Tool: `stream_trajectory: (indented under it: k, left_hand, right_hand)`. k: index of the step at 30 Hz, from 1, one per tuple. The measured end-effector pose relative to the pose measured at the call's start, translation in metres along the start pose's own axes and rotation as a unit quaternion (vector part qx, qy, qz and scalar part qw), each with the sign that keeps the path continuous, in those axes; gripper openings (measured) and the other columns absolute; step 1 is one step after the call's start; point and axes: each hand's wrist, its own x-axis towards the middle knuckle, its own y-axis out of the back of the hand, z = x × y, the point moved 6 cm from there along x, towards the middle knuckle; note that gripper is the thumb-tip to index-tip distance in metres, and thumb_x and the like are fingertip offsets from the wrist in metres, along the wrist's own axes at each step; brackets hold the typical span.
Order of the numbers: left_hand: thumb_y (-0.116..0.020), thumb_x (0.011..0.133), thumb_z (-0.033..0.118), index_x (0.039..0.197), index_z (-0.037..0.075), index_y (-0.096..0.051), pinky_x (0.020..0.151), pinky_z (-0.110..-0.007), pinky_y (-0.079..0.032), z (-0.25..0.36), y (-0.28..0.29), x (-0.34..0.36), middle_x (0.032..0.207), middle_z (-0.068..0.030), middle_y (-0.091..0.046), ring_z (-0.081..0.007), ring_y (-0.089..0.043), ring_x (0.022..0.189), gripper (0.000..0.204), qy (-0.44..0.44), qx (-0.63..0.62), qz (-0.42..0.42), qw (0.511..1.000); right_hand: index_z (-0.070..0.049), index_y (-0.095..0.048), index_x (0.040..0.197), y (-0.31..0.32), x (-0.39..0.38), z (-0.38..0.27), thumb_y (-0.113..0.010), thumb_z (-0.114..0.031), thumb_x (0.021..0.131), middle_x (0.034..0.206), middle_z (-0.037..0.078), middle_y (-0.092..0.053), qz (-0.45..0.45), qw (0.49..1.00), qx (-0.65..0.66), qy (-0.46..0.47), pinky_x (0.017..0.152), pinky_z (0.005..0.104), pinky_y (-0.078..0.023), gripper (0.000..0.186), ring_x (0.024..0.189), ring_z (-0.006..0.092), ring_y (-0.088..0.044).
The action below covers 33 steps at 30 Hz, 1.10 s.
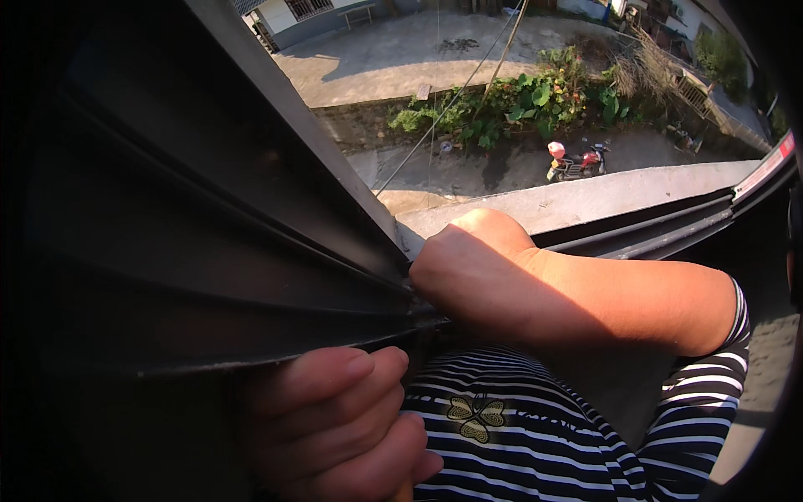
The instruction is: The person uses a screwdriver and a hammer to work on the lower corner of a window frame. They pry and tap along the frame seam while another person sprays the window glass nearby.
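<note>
My right hand reaches from the right to the lower corner of a dark metal window frame, its fingers bent down out of sight at the track. A pale sill lies just beyond it, in sunlight. My left hand is closed at the lower edge, just under the frame's shadowed edge, with its fingertips turned up; what it holds is too hidden to make out. Below both hands is my black-and-white striped shirt.
Far below outside, a red motorbike with a pink item on it stands on a lane beside leafy plants. Wires and a pole cross the view. A concrete yard and buildings are at the top. A red-and-white sticker is on the right frame.
</note>
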Motion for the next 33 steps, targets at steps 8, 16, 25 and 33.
stream_trajectory:
  k: [8,16,25,33]
  left_hand:
    - [-0.057,0.092,0.052,0.090,0.016,-0.050,0.097,-0.034,-0.039,-0.002,0.000,0.000,0.056,0.0053,-0.058,-0.0101,-0.064,0.065,0.036,-0.035,0.025,-0.006,0.999]
    - [-0.056,0.092,0.051,0.091,0.017,-0.050,0.099,-0.036,-0.037,-0.001,0.003,-0.002,0.058,0.0052,-0.057,-0.0100,-0.063,0.066,0.035,0.034,0.063,-0.041,0.997]
    - [-0.050,0.099,0.034,0.091,0.011,-0.049,0.093,-0.029,-0.039,0.000,0.003,0.011,0.062,0.0015,-0.067,-0.0110,-0.071,0.068,0.025,-0.122,0.014,0.002,0.992]
    - [-0.051,0.099,0.033,0.093,0.009,-0.047,0.095,-0.032,-0.038,0.001,0.008,0.015,0.064,-0.0008,-0.067,-0.0132,-0.072,0.075,0.025,-0.101,0.027,-0.088,0.991]
  right_hand:
    - [-0.003,-0.055,0.072,-0.042,-0.052,0.007,-0.060,-0.009,0.075,0.068,0.013,-0.059,0.153,0.986,-0.039,-0.061,0.051,0.0340,-0.051,0.008,0.060,0.0263,-0.063]
    - [-0.007,-0.052,0.064,-0.046,-0.056,0.000,-0.059,-0.011,0.070,0.061,0.007,-0.049,0.256,0.961,-0.089,-0.046,0.044,0.0281,-0.044,0.010,0.052,0.0175,-0.054]
    - [-0.008,-0.049,0.060,-0.047,-0.058,-0.009,-0.058,-0.013,0.062,0.058,0.003,-0.040,0.255,0.956,-0.132,-0.053,0.041,0.0255,-0.034,0.010,0.049,0.0138,-0.043]
    - [-0.007,-0.061,0.059,-0.014,-0.028,0.003,-0.060,-0.016,0.066,0.056,0.009,-0.056,0.209,0.974,-0.048,0.076,0.045,0.0315,-0.047,0.011,0.053,0.0222,-0.061]
